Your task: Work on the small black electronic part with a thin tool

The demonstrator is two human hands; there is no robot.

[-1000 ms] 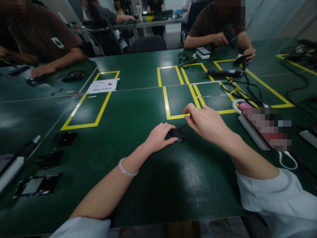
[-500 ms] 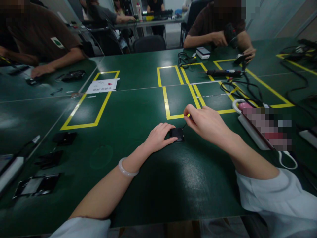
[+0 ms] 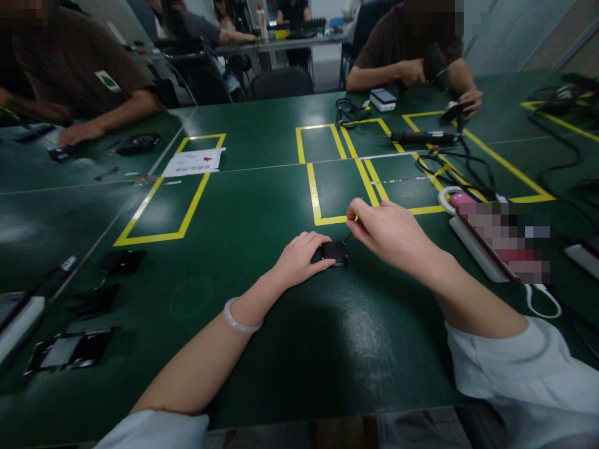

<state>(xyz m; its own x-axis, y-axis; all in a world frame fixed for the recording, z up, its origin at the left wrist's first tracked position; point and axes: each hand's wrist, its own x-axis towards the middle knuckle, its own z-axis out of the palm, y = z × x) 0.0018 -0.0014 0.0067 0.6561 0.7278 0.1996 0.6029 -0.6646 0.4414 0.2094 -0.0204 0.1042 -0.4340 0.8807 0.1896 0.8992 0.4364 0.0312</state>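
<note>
A small black square part [image 3: 334,252] lies on the green table with small bright spots, perhaps screws, at its corners. My left hand [image 3: 304,257] grips it from the left, thumb along the near edge and fingers at the far edge. The fingers of my right hand [image 3: 381,226] are pinched round a thin dark rod-like tool [image 3: 348,237]. This tool slants down, and its tip meets the far right corner of the black part. Most of the tool is hidden inside my fingers.
Black parts [image 3: 122,262] and a metal-framed piece [image 3: 70,350] lie at the left. A pink-and-white object [image 3: 486,240] with a strap sits right of my right hand. Beyond are cables [image 3: 468,168], a pen-shaped tool [image 3: 423,137], a paper sheet [image 3: 194,162] and co-workers' hands [image 3: 414,73].
Both hands stay in nearly the same place, with the tool tip still at the part's corner. My right fingers have shifted very slightly.
</note>
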